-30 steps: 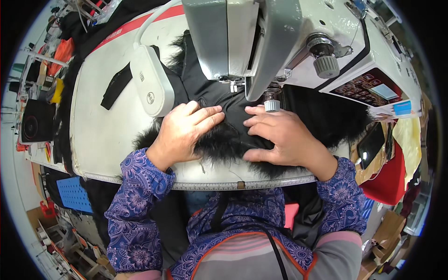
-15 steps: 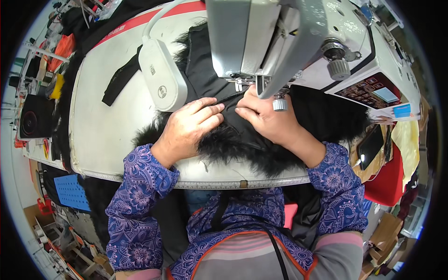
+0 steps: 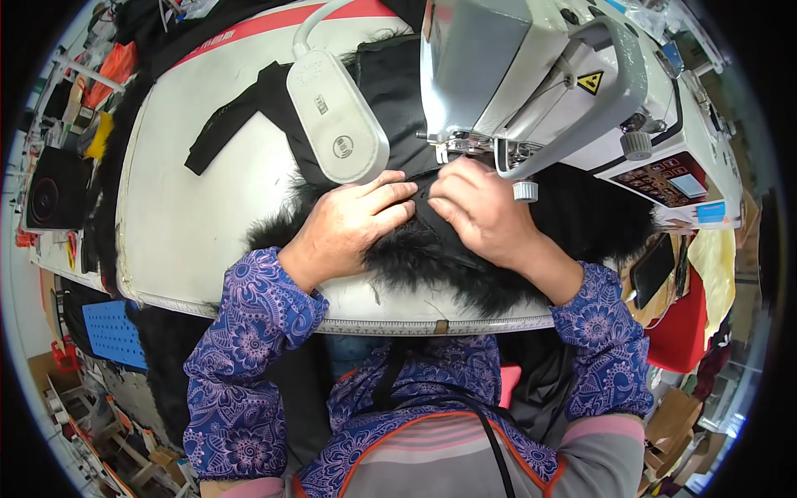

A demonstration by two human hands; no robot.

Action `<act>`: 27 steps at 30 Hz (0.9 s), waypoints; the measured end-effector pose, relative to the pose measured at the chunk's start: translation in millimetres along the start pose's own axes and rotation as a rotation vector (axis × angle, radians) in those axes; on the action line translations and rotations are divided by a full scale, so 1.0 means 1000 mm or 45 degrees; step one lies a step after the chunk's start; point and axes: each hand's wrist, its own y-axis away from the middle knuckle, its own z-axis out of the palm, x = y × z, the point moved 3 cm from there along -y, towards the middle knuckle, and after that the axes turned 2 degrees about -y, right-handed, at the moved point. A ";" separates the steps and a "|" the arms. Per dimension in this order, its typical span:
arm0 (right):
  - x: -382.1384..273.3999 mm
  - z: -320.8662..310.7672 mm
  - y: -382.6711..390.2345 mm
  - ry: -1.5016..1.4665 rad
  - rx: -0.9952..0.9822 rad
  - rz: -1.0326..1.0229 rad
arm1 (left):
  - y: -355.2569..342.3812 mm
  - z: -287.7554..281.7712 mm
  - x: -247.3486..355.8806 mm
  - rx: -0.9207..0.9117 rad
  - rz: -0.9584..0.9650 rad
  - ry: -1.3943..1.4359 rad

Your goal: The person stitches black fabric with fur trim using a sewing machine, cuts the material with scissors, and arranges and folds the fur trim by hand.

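Left hand [image 3: 355, 222]: loosely open, laid on fur-edged black cloth [image 3: 432, 249], centre. Right hand [image 3: 486, 212]: fingers curled over cloth, blurred; grip cannot be told. Sewing machine [image 3: 477, 54]: one o'clock, hiding some cloth. White paddle-shaped device [image 3: 336, 112]: eleven o'clock.

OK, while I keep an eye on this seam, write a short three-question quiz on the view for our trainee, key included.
1. Multiple choice: What lies under the person's bare left hand?
A) a sheet of yellow paper
B) black cloth with shaggy fur
C) a blue perforated plastic tray

2. True or false: In the picture, the white, round-ended oblong device is left of the grey-and-white sewing machine.

3. Short answer: Which hand is nearer the small metal presser foot?

Key:
1: B
2: True
3: The bare right hand
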 end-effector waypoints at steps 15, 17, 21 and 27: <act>-0.061 -0.056 0.026 -0.748 -0.976 0.211 | 0.011 -0.002 -0.010 -0.004 -0.030 0.110; -0.042 -0.052 0.030 -0.437 -0.565 0.223 | 0.005 -0.003 -0.006 0.026 0.020 0.141; -0.022 -0.024 0.019 -0.070 -0.131 0.061 | 0.006 -0.004 -0.004 0.074 0.043 0.080; -0.003 0.006 0.002 0.094 -0.007 0.052 | 0.005 -0.003 -0.007 0.067 0.021 0.084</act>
